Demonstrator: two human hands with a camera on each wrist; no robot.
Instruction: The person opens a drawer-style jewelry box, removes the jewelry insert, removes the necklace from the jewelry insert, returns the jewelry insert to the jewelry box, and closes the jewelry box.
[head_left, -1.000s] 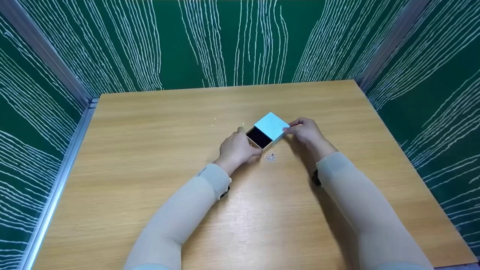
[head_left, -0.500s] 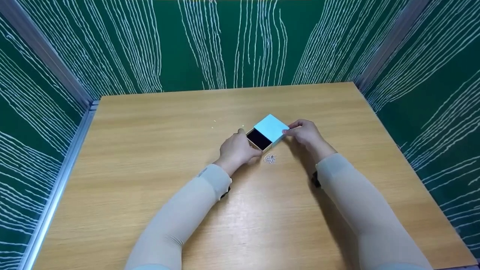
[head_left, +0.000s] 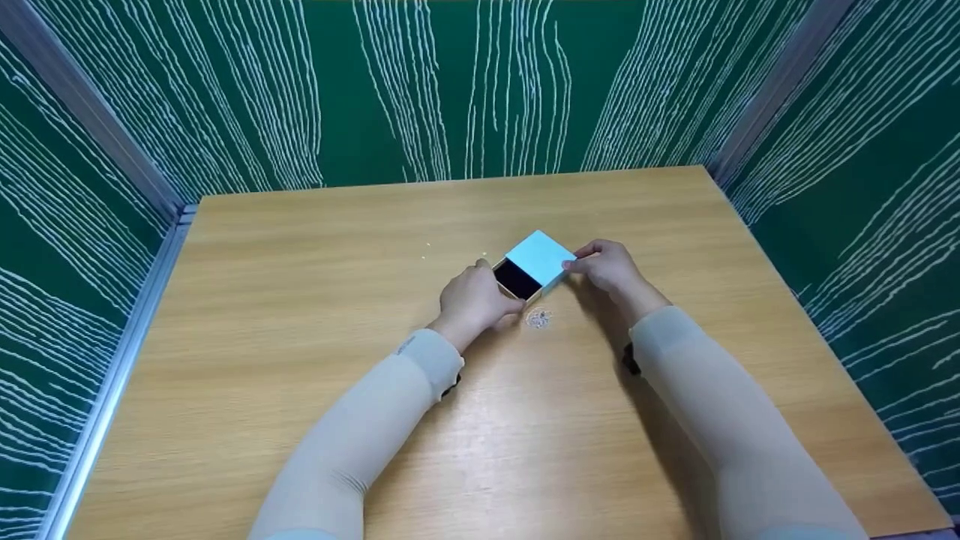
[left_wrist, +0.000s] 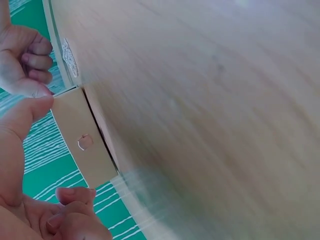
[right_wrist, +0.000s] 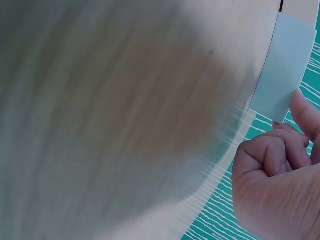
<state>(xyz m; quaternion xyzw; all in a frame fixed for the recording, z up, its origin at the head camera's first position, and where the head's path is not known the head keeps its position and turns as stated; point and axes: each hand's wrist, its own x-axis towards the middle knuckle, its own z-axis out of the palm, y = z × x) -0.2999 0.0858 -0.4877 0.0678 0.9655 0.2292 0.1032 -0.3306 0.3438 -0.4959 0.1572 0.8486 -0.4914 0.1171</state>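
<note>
A small drawer box sits right of the table's middle. Its light-blue sleeve [head_left: 540, 257] covers the far part, and the tan drawer [left_wrist: 82, 135] is pulled partway out, showing a black inside [head_left: 517, 279]. My left hand [head_left: 472, 296] holds the drawer's end by its sides, thumb on the near side and fingers on the far one. In the left wrist view the drawer's front has a small round finger hole [left_wrist: 85, 142]. My right hand [head_left: 609, 266] pinches the sleeve's right corner between thumb and fingers. Close to the box lies a small silvery, glinting heap [head_left: 538, 319]; its kind is unclear.
Several tiny pale specks [head_left: 426, 251] lie on the wooden table [head_left: 300, 315], left of and behind the box. Green panels [head_left: 360, 97] with white wavy lines stand at the back and both sides, with metal posts at the corners.
</note>
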